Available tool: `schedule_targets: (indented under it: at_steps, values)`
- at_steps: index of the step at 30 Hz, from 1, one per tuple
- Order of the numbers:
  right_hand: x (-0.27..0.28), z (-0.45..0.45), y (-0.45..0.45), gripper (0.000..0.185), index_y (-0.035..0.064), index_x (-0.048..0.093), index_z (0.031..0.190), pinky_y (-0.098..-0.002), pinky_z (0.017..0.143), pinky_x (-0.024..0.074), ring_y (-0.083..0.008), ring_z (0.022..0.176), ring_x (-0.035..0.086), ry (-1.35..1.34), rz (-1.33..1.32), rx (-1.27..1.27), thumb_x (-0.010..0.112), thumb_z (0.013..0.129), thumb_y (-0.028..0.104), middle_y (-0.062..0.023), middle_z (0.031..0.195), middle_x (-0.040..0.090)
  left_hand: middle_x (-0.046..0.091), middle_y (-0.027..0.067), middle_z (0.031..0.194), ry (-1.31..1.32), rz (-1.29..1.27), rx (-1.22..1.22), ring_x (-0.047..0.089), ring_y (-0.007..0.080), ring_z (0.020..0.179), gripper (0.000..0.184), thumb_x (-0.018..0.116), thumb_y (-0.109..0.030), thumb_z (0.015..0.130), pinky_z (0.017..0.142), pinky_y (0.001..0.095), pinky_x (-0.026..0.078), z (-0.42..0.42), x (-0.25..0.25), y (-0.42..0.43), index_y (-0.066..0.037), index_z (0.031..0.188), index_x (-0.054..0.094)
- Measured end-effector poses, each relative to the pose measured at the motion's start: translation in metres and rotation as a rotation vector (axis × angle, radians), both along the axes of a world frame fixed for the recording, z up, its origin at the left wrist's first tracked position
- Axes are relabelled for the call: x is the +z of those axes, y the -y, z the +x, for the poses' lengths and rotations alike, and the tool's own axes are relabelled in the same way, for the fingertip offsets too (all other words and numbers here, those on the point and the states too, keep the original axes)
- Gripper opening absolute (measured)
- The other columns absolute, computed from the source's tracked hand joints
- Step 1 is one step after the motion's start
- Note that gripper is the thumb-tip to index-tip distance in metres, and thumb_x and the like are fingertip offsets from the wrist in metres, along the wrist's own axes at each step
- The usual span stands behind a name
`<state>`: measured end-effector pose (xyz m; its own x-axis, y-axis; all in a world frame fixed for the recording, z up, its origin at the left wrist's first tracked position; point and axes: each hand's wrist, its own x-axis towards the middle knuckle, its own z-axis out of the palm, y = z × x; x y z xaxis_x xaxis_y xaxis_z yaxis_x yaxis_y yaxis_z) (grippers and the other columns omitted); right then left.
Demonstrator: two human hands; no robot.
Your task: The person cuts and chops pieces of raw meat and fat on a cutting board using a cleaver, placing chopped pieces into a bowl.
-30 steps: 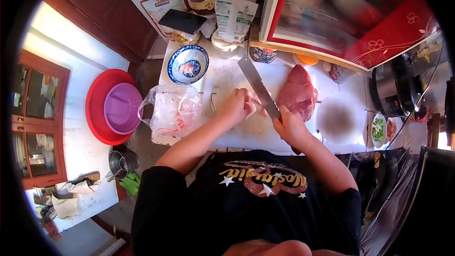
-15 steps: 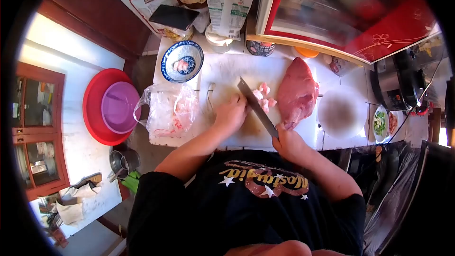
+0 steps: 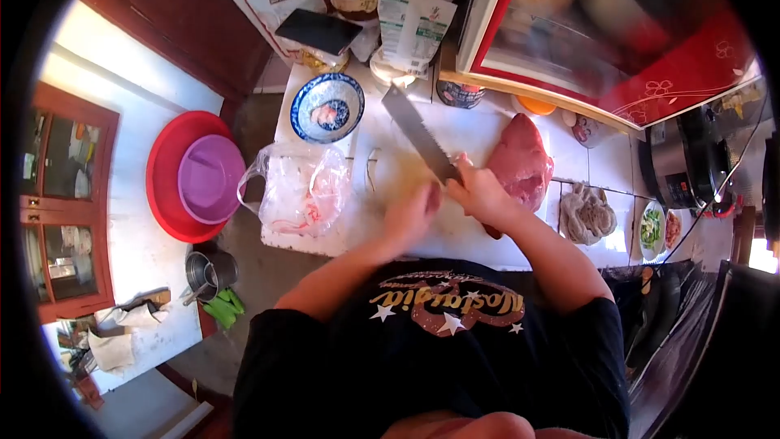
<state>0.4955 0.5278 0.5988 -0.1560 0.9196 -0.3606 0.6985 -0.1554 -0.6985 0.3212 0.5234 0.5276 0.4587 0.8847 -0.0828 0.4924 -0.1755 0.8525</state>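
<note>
My right hand point(image 3: 479, 193) is closed round the handle of a broad-bladed knife point(image 3: 421, 135), whose blade points up and left over the white cutting board point(image 3: 390, 232). My left hand point(image 3: 414, 210) is beside the knife's lower end, blurred by motion, and its fingers cannot be made out. Just right of the knife lies a large piece of red meat point(image 3: 524, 161). A small pale meat piece point(image 3: 462, 158) shows at my right hand. Left of the board are a clear plastic bag point(image 3: 305, 191) and a blue-and-white bowl point(image 3: 349, 97) with some pale meat in it.
A crumpled grey cloth point(image 3: 587, 215) lies right of the board, near a plate of chopped greens point(image 3: 651, 228). Jars, packets and a black phone point(image 3: 318, 31) stand at the back. A red-framed cabinet point(image 3: 650, 89) overhangs the back right. A red basin point(image 3: 162, 187) is at the left.
The knife has lifted and turned, its tip now farther up and left. My left hand has moved right and down toward the knife's lower end. The small meat pieces are now mostly hidden.
</note>
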Motion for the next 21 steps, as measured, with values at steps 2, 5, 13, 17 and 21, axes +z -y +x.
schedule_targets:
  at_steps: [2,5,13,17,21]
  values:
    - [0.012,0.011,0.015,0.032,-0.0063,0.048,0.106,-0.0425,0.056,0.0468,-0.0346,0.057,0.060,0.014,0.118,-0.015,0.052,0.087,0.019,-0.0219,0.065,0.059,0.059,0.0121,0.097,0.055,-0.073,0.068,0.063,0.0276,0.077,0.029,0.067,-0.017,0.080,0.069,0.0375,0.050,-0.001,0.013,-0.019,-0.008,0.105,0.055]
    - [0.032,0.023,0.037,0.026,-0.0043,0.047,0.100,-0.0442,0.053,0.0459,-0.0365,0.056,0.059,-0.007,0.155,-0.066,0.053,0.087,0.017,-0.0227,0.063,0.058,0.064,0.0149,0.082,-0.229,0.254,0.104,0.063,0.0351,0.075,0.029,0.064,-0.022,0.081,0.065,0.0454,0.050,0.001,0.020,-0.034,-0.004,0.102,0.055]
    - [0.039,0.028,0.092,0.019,-0.0020,0.047,0.090,-0.0496,0.057,0.0457,-0.0455,0.064,0.057,-0.019,-0.003,-0.002,0.055,0.085,0.015,-0.0270,0.068,0.058,0.063,0.0161,0.076,-0.315,0.225,0.060,0.061,0.0370,0.067,0.018,0.057,-0.022,0.083,0.061,0.0468,0.049,0.002,0.022,-0.027,-0.004,0.083,0.057]
    - [0.053,0.020,0.090,0.020,-0.0034,0.046,0.091,-0.0500,0.057,0.0465,-0.0459,0.064,0.058,-0.123,-0.293,-0.110,0.053,0.085,0.014,-0.0280,0.068,0.057,0.062,0.0146,0.075,-0.363,0.325,0.036,0.060,0.0358,0.065,0.011,0.057,-0.016,0.080,0.059,0.0471,0.048,0.004,0.018,-0.026,-0.005,0.083,0.057]
    - [0.025,0.015,0.088,0.021,-0.0060,0.045,0.092,-0.0508,0.056,0.0469,-0.0458,0.058,0.057,-0.102,-0.206,-0.040,0.052,0.084,0.012,-0.0286,0.066,0.057,0.059,0.0126,0.076,-0.358,0.523,0.014,0.060,0.0340,0.065,0.009,0.058,-0.012,0.076,0.056,0.0461,0.048,0.005,0.014,-0.021,-0.007,0.083,0.056]
